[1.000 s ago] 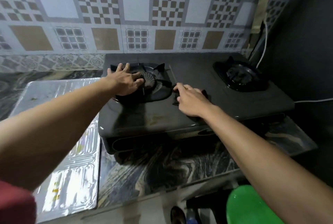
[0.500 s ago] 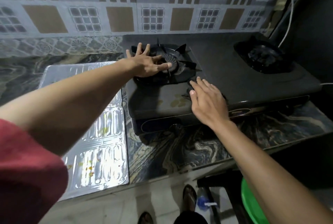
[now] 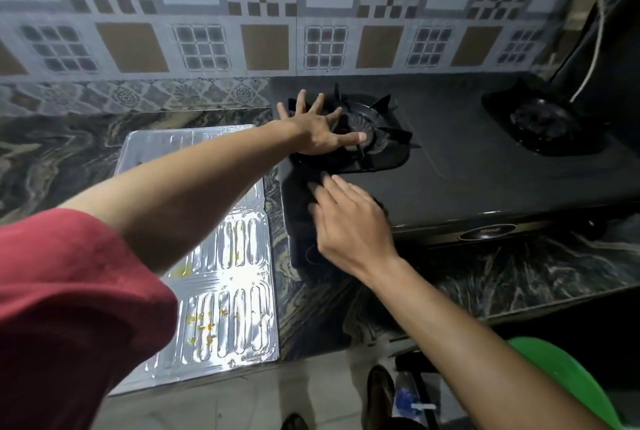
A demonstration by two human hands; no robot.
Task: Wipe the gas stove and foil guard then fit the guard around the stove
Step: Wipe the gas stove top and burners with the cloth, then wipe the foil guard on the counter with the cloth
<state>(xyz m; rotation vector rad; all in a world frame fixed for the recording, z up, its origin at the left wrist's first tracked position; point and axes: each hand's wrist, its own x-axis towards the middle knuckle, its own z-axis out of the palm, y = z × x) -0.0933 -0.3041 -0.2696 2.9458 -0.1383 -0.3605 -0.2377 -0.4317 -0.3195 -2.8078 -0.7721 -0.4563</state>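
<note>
I find the gas stove (image 3: 467, 166) on the bench (image 3: 69, 145), foil guard (image 3: 221, 308) flat beside it. Left hand (image 3: 320, 133), fingers spread, braces the burner; right hand (image 3: 349, 225) lies flat, fingers together, any cloth unseen. I'd advise firm overlapping strokes

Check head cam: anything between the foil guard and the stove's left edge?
Only a bare strip of marbled countertop separates the foil guard from the stove, in the head view.
</note>
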